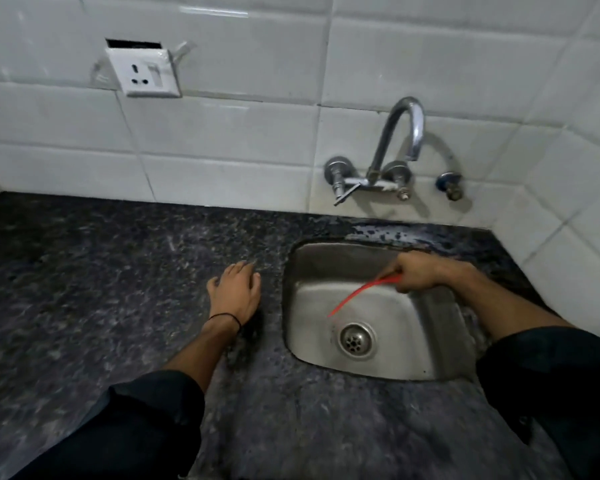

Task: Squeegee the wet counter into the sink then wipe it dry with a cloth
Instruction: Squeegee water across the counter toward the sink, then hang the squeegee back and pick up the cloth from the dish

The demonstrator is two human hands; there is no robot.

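Observation:
A dark speckled stone counter (125,271) runs across the view, with a steel sink (426,362) set into its right side. My right hand (417,271) is over the sink's back half and grips a thin red squeegee (357,295), whose blade slants down toward the drain (356,339). My left hand (236,292) rests flat on the counter just left of the sink rim, fingers relaxed. Water beads on the counter strip behind the sink (395,233). No cloth is in view.
A chrome tap (399,140) juts from the white tiled wall above the sink, with a valve (449,185) to its right. A loose wall socket (144,72) hangs at the upper left. The tiled wall turns a corner close to the sink's right side.

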